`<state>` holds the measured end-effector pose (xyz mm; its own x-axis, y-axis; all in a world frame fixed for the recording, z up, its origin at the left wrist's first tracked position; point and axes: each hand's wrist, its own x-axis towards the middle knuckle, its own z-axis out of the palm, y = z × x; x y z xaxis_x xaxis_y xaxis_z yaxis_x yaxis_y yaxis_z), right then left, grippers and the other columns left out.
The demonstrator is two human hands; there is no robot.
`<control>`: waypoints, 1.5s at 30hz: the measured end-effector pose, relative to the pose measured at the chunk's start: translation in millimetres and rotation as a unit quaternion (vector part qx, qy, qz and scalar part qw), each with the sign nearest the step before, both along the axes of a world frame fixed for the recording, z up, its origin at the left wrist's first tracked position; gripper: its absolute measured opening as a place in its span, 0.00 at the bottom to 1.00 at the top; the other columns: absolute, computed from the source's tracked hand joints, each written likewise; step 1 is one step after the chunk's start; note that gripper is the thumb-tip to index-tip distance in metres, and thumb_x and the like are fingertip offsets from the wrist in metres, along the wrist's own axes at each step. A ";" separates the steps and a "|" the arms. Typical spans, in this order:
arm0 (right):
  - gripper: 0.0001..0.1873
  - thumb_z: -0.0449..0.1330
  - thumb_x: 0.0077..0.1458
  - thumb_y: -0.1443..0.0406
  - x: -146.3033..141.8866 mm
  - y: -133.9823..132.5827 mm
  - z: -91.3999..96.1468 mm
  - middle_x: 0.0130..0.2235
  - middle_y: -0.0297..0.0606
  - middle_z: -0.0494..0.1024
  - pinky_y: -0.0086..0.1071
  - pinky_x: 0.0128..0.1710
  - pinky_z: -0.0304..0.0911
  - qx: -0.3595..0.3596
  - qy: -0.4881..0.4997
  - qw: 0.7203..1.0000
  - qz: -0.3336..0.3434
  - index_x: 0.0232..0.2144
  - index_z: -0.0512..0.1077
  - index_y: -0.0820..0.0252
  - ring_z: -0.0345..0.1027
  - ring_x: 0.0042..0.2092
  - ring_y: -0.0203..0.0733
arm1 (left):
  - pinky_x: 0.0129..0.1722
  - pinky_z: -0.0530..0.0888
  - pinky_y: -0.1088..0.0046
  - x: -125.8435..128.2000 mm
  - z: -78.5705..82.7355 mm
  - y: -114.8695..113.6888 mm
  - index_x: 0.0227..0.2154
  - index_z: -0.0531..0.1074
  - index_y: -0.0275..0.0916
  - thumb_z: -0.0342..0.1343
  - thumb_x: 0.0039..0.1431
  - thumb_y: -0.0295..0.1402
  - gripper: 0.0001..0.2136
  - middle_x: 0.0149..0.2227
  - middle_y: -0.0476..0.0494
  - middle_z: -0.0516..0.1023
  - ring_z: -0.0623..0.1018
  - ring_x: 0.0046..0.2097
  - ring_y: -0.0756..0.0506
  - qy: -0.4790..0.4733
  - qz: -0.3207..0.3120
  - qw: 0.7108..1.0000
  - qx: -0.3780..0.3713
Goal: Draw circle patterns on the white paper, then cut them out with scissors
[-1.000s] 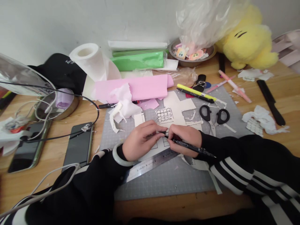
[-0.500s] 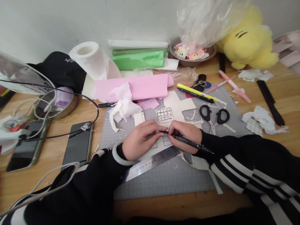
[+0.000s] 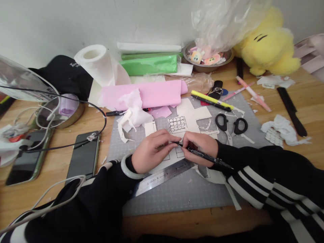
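Note:
My right hand [image 3: 199, 146] is closed around a black pen [image 3: 210, 157], its tip pressed to a white card [image 3: 174, 154] with drawn lines on the grey cutting mat [image 3: 177, 192]. My left hand [image 3: 152, 150] rests curled on the same card, fingertips pinched beside the pen tip; I cannot make out anything between them. A metal ruler [image 3: 162, 175] lies just in front of both hands. Another card with black outlined shapes [image 3: 177, 124] sits just beyond the fingers.
Black scissors [image 3: 231, 125], a yellow highlighter [image 3: 211, 99], pink paper [image 3: 146, 94], a green roll [image 3: 152, 64], a tissue roll [image 3: 97, 65] and a yellow plush toy [image 3: 268, 42] lie behind. Two phones [image 3: 84, 155] with cables sit left. Crumpled paper [image 3: 280, 130] lies right.
The pen's rear end has dipped and swung slightly while its tip stays on the card. Both hands stay in nearly the same spot.

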<state>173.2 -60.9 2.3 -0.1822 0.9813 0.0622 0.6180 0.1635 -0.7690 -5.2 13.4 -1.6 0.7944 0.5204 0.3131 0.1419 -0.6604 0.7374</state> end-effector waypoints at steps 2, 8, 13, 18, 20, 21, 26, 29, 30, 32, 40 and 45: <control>0.03 0.55 0.44 0.71 -0.5 -0.5 1.0 0.19 0.26 0.60 0.24 0.22 0.50 -0.005 0.005 1.000 0.000 0.23 0.63 0.61 0.51 0.20 0.28 | 0.33 0.70 0.76 -0.1 0.2 0.1 0.38 0.73 0.34 0.53 0.57 0.26 0.07 0.30 0.45 0.71 0.72 0.32 0.51 0.001 0.002 1.000 -0.001; 0.04 0.56 0.43 0.71 -0.7 4.5 3.6 0.21 0.25 0.63 0.23 0.23 0.51 -0.080 0.123 0.989 -0.035 0.23 0.62 0.61 0.53 0.22 0.27 | 0.32 0.70 0.76 0.3 1.6 0.1 0.38 0.73 0.34 0.53 0.57 0.26 0.07 0.30 0.45 0.71 0.72 0.32 0.51 0.004 0.003 1.000 -0.004; 0.04 0.56 0.40 0.72 3.5 17.1 9.7 0.21 0.26 0.64 0.24 0.23 0.51 -0.133 0.162 0.977 -0.035 0.23 0.64 0.62 0.54 0.23 0.27 | 0.32 0.70 0.76 1.1 1.0 0.2 0.39 0.73 0.35 0.53 0.57 0.26 0.08 0.30 0.45 0.71 0.72 0.32 0.51 -0.009 0.003 1.000 0.002; 0.03 0.57 0.39 0.70 8.3 35.5 16.5 0.20 0.27 0.64 0.25 0.23 0.51 -0.108 0.151 0.981 -0.060 0.21 0.64 0.62 0.54 0.22 0.28 | 0.32 0.70 0.76 1.5 1.2 -1.0 0.39 0.73 0.35 0.53 0.57 0.26 0.08 0.30 0.46 0.71 0.71 0.31 0.51 -0.005 0.001 1.000 0.002; 0.04 0.57 0.38 0.70 7.9 45.0 17.4 0.20 0.27 0.64 0.25 0.23 0.51 -0.078 0.159 0.980 -0.088 0.20 0.63 0.62 0.55 0.22 0.28 | 0.32 0.70 0.76 1.7 1.8 -1.1 0.38 0.73 0.35 0.53 0.57 0.26 0.08 0.30 0.45 0.71 0.72 0.31 0.51 0.001 -0.002 1.000 0.004; 0.05 0.58 0.38 0.70 7.0 49.4 17.2 0.20 0.27 0.64 0.25 0.23 0.52 -0.065 0.162 0.980 -0.096 0.20 0.62 0.61 0.55 0.22 0.29 | 0.33 0.70 0.75 1.8 2.2 -1.0 0.38 0.73 0.35 0.53 0.57 0.26 0.08 0.30 0.45 0.71 0.72 0.32 0.51 0.004 -0.002 1.000 0.004; 0.10 0.59 0.43 0.61 -1.0 59.3 8.9 0.18 0.27 0.64 0.27 0.24 0.53 -0.042 0.143 0.987 -0.056 0.21 0.62 0.61 0.56 0.22 0.30 | 0.34 0.71 0.74 2.5 3.0 -0.3 0.37 0.73 0.35 0.53 0.57 0.26 0.07 0.31 0.44 0.73 0.73 0.33 0.50 0.000 0.002 1.000 0.002; 0.14 0.58 0.45 0.58 -4.3 56.9 0.8 0.16 0.26 0.60 0.27 0.22 0.51 -0.041 0.151 0.986 -0.064 0.19 0.61 0.60 0.53 0.20 0.29 | 0.33 0.71 0.74 2.7 2.9 -0.5 0.37 0.73 0.35 0.53 0.57 0.26 0.07 0.31 0.44 0.73 0.73 0.32 0.50 -0.002 0.005 1.000 0.002; 0.14 0.58 0.45 0.58 -4.8 56.2 -1.8 0.16 0.25 0.60 0.26 0.22 0.51 -0.050 0.162 0.983 -0.066 0.19 0.60 0.60 0.53 0.20 0.29 | 0.33 0.71 0.74 2.7 2.8 -0.6 0.37 0.73 0.35 0.53 0.57 0.26 0.07 0.31 0.44 0.73 0.73 0.32 0.50 -0.004 0.005 1.000 0.002; 0.13 0.59 0.43 0.59 -5.0 55.8 -6.3 0.17 0.25 0.60 0.26 0.22 0.51 -0.076 0.184 0.978 -0.059 0.20 0.61 0.60 0.53 0.20 0.29 | 0.34 0.72 0.74 2.7 2.8 -0.6 0.36 0.73 0.35 0.53 0.56 0.26 0.06 0.32 0.43 0.73 0.73 0.33 0.50 -0.013 0.004 1.000 0.002; 0.12 0.63 0.37 0.62 1.3 61.2 -12.1 0.19 0.27 0.63 0.26 0.23 0.52 -0.116 0.203 0.972 -0.033 0.22 0.65 0.63 0.53 0.22 0.29 | 0.32 0.72 0.74 2.6 2.7 -1.0 0.37 0.74 0.34 0.53 0.57 0.26 0.07 0.31 0.42 0.74 0.74 0.33 0.49 -0.017 -0.001 1.000 0.005; 0.11 0.58 0.46 0.60 4.8 59.0 -15.9 0.21 0.29 0.64 0.26 0.23 0.52 -0.092 0.221 0.971 0.017 0.27 0.66 0.63 0.54 0.22 0.29 | 0.30 0.70 0.74 2.9 4.5 -1.6 0.36 0.74 0.34 0.53 0.57 0.28 0.07 0.27 0.44 0.76 0.74 0.29 0.49 0.011 0.017 1.000 0.013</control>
<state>178.0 -1.9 -13.6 -0.2108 0.9770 -0.0329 0.2167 0.0139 -0.9761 -2.3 11.8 2.9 0.7829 0.5399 0.3093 0.1814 -0.6736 0.7165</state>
